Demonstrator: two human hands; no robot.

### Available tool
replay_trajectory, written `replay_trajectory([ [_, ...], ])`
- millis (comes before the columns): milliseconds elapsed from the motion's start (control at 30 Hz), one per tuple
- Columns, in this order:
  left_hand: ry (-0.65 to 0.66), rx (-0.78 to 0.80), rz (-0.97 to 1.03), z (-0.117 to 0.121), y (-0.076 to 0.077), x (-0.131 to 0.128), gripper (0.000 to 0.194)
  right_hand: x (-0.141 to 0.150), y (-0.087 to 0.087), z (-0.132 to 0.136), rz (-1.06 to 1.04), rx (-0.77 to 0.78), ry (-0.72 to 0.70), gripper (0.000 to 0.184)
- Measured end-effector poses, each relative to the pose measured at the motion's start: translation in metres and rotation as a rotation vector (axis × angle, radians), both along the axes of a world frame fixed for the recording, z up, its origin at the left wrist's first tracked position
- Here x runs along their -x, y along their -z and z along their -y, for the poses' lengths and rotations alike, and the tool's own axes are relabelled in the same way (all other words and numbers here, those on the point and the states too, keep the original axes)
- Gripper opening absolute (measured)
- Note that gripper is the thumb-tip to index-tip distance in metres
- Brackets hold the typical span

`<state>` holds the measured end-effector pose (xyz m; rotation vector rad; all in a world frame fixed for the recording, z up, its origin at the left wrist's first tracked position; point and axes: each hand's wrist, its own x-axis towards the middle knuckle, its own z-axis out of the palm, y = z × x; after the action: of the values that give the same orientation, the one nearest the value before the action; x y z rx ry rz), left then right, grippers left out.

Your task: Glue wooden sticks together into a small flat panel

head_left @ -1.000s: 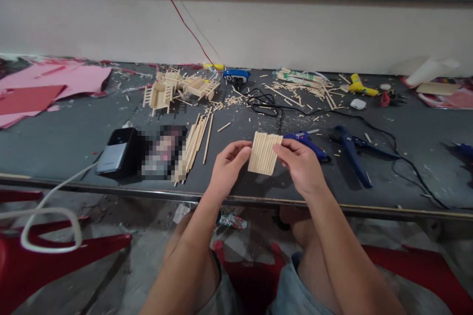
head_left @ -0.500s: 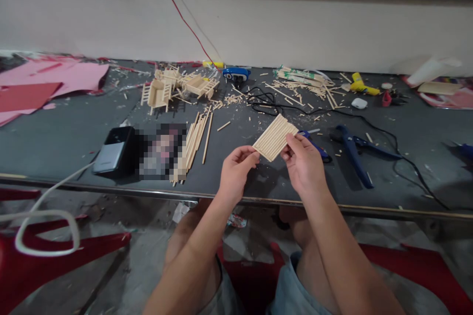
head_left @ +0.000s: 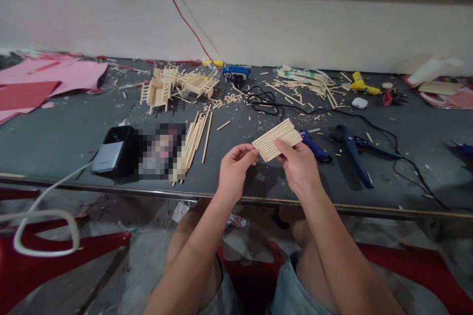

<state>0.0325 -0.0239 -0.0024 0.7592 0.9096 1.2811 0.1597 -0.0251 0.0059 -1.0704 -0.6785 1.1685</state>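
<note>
Between my hands, above the front of the dark table, is a small flat panel of wooden sticks [head_left: 271,139] laid side by side. My left hand [head_left: 236,165] pinches its left corner between thumb and fingers. On the right side, my right hand [head_left: 299,165] grips it with the thumb lying across the top face and the fingers underneath. Just behind my right hand lies a blue glue gun [head_left: 314,146], partly covered by it. A bundle of loose wooden sticks [head_left: 195,142] rests to the left of my left hand.
Small stick-built furniture models [head_left: 158,91] stand at the back left. A black power bank [head_left: 114,150] sits near the front edge. Blue cutters [head_left: 354,157], a black cable [head_left: 373,123], stick scraps [head_left: 236,98] and a yellow tool [head_left: 364,84] lie rightward. Pink sheets [head_left: 77,76] cover the far left.
The stick panel has turned and tilted in my hands. My right thumb has slid further inward over its face, and more of the glue gun now shows.
</note>
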Motion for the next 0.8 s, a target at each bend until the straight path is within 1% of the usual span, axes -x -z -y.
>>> replay_trajectory([
  [133, 0.007, 0.003, 0.003, -0.0002, -0.0007, 0.0008, 0.016, -0.0004, 0.0000, -0.0005, 0.008, 0.007, 0.011, 0.026],
  [333, 0.001, -0.020, 0.012, 0.0000, 0.0004, 0.0006, 0.017, 0.0006, -0.0004, -0.0018, -0.030, 0.022, 0.017, 0.023],
  [633, -0.018, -0.044, 0.004, 0.0006, 0.0030, 0.0004, 0.016, 0.0014, 0.0002, -0.0010, -0.032, 0.041, 0.034, 0.021],
  [800, -0.011, -0.004, 0.027, -0.0005, 0.0008, 0.0004, 0.014, 0.0007, -0.0009, -0.0010, -0.033, 0.019, 0.015, 0.020],
])
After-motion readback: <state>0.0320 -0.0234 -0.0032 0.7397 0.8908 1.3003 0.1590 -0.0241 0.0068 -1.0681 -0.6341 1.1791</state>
